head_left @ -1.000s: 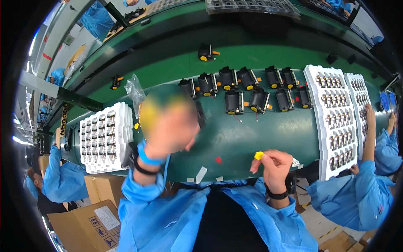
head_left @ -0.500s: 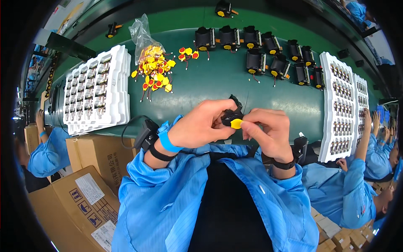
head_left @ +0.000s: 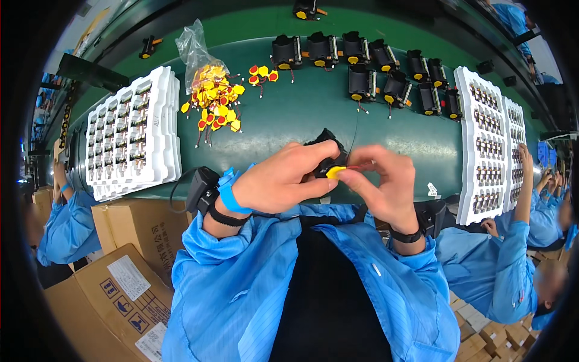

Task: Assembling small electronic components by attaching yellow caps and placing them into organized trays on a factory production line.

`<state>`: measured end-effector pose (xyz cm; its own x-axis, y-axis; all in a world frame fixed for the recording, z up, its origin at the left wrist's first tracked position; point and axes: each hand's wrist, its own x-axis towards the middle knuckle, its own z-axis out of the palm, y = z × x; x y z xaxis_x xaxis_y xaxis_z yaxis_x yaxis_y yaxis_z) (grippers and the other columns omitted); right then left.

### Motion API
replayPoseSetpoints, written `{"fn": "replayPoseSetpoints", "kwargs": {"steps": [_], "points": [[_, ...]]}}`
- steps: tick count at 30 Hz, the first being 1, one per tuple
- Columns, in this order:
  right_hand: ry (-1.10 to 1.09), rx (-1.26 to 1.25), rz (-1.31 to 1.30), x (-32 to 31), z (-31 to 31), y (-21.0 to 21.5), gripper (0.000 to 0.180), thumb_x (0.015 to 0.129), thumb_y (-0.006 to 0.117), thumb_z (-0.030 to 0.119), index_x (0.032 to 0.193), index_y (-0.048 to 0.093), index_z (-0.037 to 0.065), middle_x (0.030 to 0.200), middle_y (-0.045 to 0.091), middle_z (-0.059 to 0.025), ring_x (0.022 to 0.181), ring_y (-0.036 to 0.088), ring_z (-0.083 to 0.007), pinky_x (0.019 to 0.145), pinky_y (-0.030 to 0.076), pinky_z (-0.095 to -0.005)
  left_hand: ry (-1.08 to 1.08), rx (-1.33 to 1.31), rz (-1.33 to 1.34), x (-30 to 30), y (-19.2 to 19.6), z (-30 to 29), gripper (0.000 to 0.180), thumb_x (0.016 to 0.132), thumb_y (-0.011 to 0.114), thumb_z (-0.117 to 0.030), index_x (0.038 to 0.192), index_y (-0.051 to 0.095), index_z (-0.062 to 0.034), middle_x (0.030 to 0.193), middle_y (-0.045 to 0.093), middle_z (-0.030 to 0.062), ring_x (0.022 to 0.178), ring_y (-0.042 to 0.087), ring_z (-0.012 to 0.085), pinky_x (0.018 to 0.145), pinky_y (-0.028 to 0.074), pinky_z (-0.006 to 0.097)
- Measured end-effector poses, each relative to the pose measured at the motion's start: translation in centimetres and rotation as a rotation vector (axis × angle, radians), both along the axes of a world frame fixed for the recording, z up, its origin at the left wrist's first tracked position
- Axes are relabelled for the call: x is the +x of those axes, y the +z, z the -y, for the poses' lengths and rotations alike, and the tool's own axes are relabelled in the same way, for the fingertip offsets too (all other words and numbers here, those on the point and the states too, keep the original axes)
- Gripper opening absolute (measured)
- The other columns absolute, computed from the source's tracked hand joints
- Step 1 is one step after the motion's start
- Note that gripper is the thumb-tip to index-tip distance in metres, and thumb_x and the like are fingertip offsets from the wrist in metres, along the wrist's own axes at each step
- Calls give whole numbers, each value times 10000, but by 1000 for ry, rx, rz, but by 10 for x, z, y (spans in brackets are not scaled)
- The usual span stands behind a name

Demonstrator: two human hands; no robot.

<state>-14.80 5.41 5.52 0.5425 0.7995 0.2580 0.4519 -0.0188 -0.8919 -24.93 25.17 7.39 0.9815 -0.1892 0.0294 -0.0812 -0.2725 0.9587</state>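
Observation:
My left hand [head_left: 280, 181] is closed around a black plastic housing [head_left: 326, 137], held above the near edge of the green bench. On the housing's near side sits a small yellow disc [head_left: 335, 172] with thin red wires [head_left: 360, 166]. The fingers of my right hand [head_left: 386, 181] are bent in a pinch. Its thumb touches the disc's right edge, and the wires run in between thumb and fingers. Both hands hide part of the housing. Beyond them, similar black housings [head_left: 362, 81] with yellow discs stand in rows at the far right of the bench.
A clear plastic bag [head_left: 194, 51] spills a pile of yellow and red discs [head_left: 214, 99] onto the green bench [head_left: 289, 114]. Stacked white trays of small parts stand left [head_left: 166, 145] and right [head_left: 467, 181]. Cardboard boxes [head_left: 84, 283] are at lower left. Co-workers in blue sit on either side.
My right hand's fingers have lifted and spread a little from the disc, and red wires now show between them. The housing has tilted slightly in my left hand. The whole view has shifted slightly.

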Motion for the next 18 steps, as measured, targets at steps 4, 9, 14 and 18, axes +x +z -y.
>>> {"fn": "replayPoseSetpoints", "kwargs": {"steps": [4,9,14,18], "points": [[-25,135,-301,-1,2,-5,534,760,828,103,1245,641,-21,939,741,-121,830,731,-178,757,584,-292,-147,-184,-76,-10,-5,3,247,919,652,-159,1032,483,-19,607,472,111,469,466,206,465,336,352],[-73,174,-161,-14,16,-9,603,737,833,221,1218,648,-93,972,734,-166,879,731,-203,809,589,-307,22,-115,31,-23,7,25,281,950,657,-196,1134,517,-38,695,556,90,557,582,225,524,382,367],[-71,291,-58,-23,11,-24,599,725,840,210,1198,651,-106,1033,722,-178,898,718,-219,831,572,-313,-61,-47,79,-31,2,22,212,950,617,-139,1114,511,-58,765,557,169,648,582,378,565,421,429],[25,105,-244,4,14,-30,654,672,836,59,1258,571,-62,1307,599,-210,1170,613,-250,1032,473,-372,41,264,229,-20,-38,22,248,868,632,-87,1057,485,-24,814,579,193,828,617,403,671,461,496]]}}
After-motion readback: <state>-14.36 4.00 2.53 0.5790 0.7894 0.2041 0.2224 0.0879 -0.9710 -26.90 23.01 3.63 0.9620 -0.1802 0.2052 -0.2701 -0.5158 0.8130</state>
